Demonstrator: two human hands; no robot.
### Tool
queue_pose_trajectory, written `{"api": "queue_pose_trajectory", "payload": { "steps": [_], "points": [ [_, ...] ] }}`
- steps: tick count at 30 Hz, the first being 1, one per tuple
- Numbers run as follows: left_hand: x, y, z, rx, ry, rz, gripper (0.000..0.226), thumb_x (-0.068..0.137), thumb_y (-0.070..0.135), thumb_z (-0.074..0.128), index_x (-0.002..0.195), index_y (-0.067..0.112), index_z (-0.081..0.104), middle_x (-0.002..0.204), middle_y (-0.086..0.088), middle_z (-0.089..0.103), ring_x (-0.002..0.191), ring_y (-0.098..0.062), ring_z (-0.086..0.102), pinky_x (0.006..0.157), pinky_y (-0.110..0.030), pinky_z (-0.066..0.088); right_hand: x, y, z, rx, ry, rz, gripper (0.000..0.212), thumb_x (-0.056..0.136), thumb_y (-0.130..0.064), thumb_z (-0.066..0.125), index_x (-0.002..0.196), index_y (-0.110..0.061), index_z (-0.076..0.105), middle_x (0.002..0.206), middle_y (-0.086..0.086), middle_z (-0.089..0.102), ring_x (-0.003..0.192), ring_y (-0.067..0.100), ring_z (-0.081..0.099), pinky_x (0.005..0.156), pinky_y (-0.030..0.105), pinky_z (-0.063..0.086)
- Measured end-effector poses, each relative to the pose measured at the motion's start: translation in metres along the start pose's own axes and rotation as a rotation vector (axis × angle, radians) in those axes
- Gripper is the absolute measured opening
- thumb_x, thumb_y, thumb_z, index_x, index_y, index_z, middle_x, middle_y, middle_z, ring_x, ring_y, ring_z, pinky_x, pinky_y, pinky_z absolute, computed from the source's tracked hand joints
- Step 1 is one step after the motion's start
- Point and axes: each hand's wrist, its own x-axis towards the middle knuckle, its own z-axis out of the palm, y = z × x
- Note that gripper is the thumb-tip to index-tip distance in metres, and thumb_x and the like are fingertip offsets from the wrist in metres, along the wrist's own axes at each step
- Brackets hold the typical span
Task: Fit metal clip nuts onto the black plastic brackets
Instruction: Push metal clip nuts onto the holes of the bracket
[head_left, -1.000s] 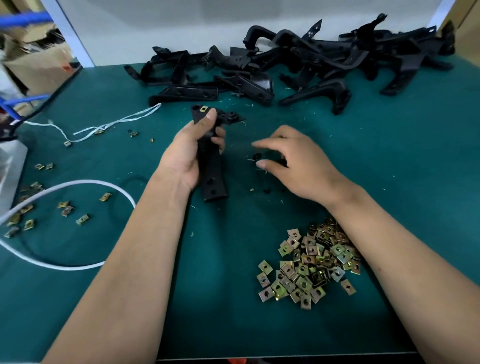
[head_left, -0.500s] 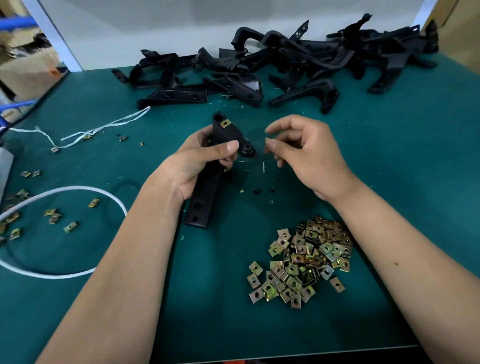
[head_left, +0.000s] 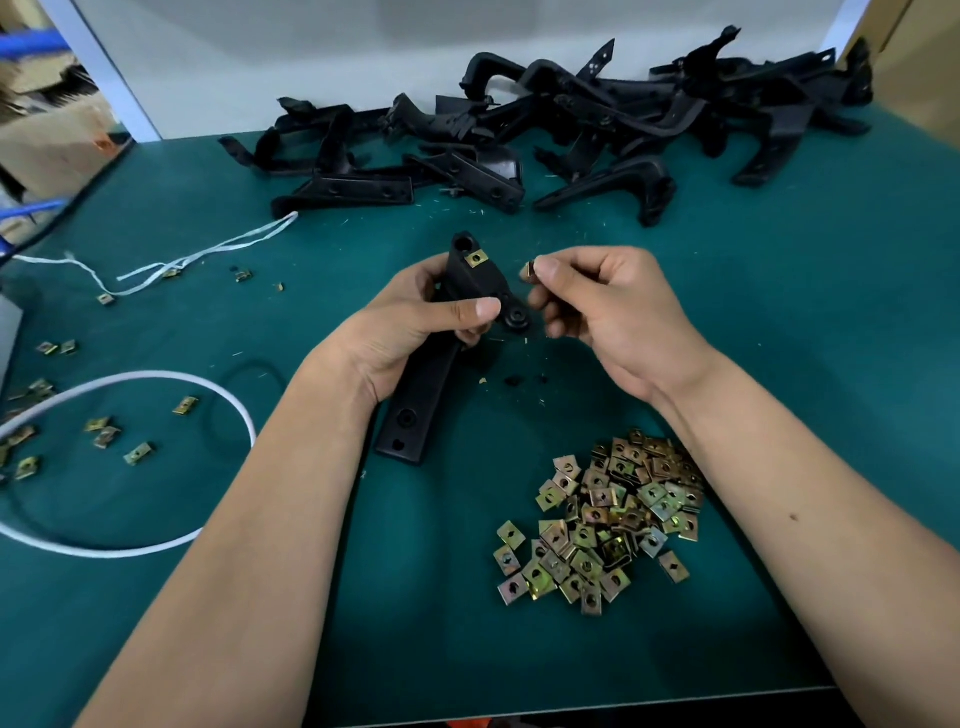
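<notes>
Head view: your left hand (head_left: 410, 332) is wrapped around the bracket (head_left: 441, 358), thumb lying across its upper part, holding it up off the green desk (head_left: 779, 322). One nut (head_left: 476, 258) already sits clipped on the bracket's top end, just below the round hole there. Your right hand (head_left: 613, 317) is just right of the bracket, pinching a loose nut (head_left: 529, 270) between thumb and forefinger, other fingers curled in. That nut is close to the bracket's top but not touching it.

Relative to the bracket: the nut pile (head_left: 608, 519) lies on the desk below and to the right, under your right forearm. The heap of brackets (head_left: 545, 140) is up behind it along the desk's far edge. Off to the left you've got a white cord (head_left: 171, 540) looping around, a thin string (head_left: 208, 254) above that, and stray nuts (head_left: 104, 431) scattered around both. Little black bits and shavings sit on the desk right under the bracket.
</notes>
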Motion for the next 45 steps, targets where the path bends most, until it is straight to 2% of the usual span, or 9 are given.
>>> {"api": "queue_pose_trajectory", "payload": {
  "steps": [7,14,19,24,30,33,38,45],
  "points": [
    [0.0008,0.0001,-0.0004,0.031,0.017,0.001,0.035,0.073,0.012,0.077,0.104,0.008,0.06,0.087,-0.009,0.061,0.071,-0.019,0.052,0.063,-0.02,0.051,-0.0012,-0.001,0.0012,-0.055,-0.041,0.005,0.018,0.102,-0.008,0.059,0.088,-0.004,0.07,0.067,0.001,0.059,0.059,0.011,0.049,0.051,0.019,0.04],
    [0.001,-0.0008,-0.002,0.029,0.011,0.003,0.037,0.074,0.012,0.078,0.106,0.007,0.06,0.09,-0.01,0.062,0.073,-0.02,0.052,0.063,-0.021,0.051,-0.0021,0.0016,0.0048,-0.133,-0.023,-0.021,0.02,0.1,-0.008,0.062,0.085,-0.004,0.074,0.069,0.009,0.063,0.06,0.016,0.051,0.051,0.024,0.041],
    [0.0011,-0.001,-0.003,-0.002,0.014,-0.003,0.036,0.074,0.012,0.077,0.106,0.008,0.06,0.088,-0.01,0.061,0.071,-0.019,0.051,0.063,-0.02,0.051,-0.0031,-0.0003,0.0022,0.007,-0.063,-0.001,0.016,0.1,-0.007,0.062,0.101,-0.004,0.078,0.076,0.008,0.066,0.067,0.013,0.054,0.056,0.021,0.044],
    [0.0008,-0.0013,-0.0034,0.021,0.019,-0.005,0.032,0.073,0.013,0.077,0.103,0.011,0.063,0.088,-0.012,0.061,0.069,-0.018,0.054,0.064,-0.02,0.052,-0.0043,-0.004,-0.0013,0.081,-0.096,0.011,0.028,0.096,0.008,0.059,0.104,-0.01,0.079,0.091,0.004,0.074,0.087,0.008,0.066,0.073,0.022,0.051],
    [0.0012,-0.0014,-0.005,0.015,0.005,-0.006,0.035,0.074,0.012,0.077,0.105,0.01,0.063,0.091,-0.017,0.059,0.068,-0.018,0.054,0.065,-0.021,0.052,-0.0062,-0.0068,-0.001,0.093,-0.121,-0.031,0.023,0.095,0.004,0.063,0.105,-0.01,0.078,0.093,0.005,0.073,0.087,0.009,0.066,0.078,0.022,0.053],
    [0.0013,-0.0021,-0.0053,0.011,-0.004,-0.006,0.036,0.074,0.012,0.078,0.107,0.008,0.062,0.091,-0.017,0.058,0.069,-0.018,0.053,0.066,-0.022,0.052,-0.0063,-0.0055,-0.0003,0.032,-0.103,-0.086,0.025,0.093,0.006,0.065,0.103,-0.013,0.078,0.089,-0.002,0.073,0.086,0.009,0.065,0.08,0.023,0.054],
    [0.0015,-0.0027,-0.0057,0.003,-0.018,0.005,0.032,0.075,0.012,0.077,0.103,0.009,0.063,0.088,-0.012,0.061,0.069,-0.018,0.053,0.064,-0.021,0.051,-0.0047,-0.0037,-0.0002,-0.052,-0.084,-0.131,0.022,0.09,0.007,0.069,0.105,-0.009,0.075,0.088,0.003,0.071,0.083,0.012,0.064,0.072,0.025,0.052],
    [0.0013,-0.0021,-0.006,0.007,-0.026,0.008,0.029,0.075,0.011,0.078,0.101,0.011,0.064,0.086,-0.007,0.067,0.071,-0.018,0.056,0.064,-0.021,0.052,-0.0051,-0.0037,0.0007,-0.029,-0.081,-0.115,0.019,0.089,0.007,0.071,0.098,-0.009,0.077,0.082,0.001,0.073,0.077,0.009,0.065,0.067,0.022,0.052]
  ]
}}
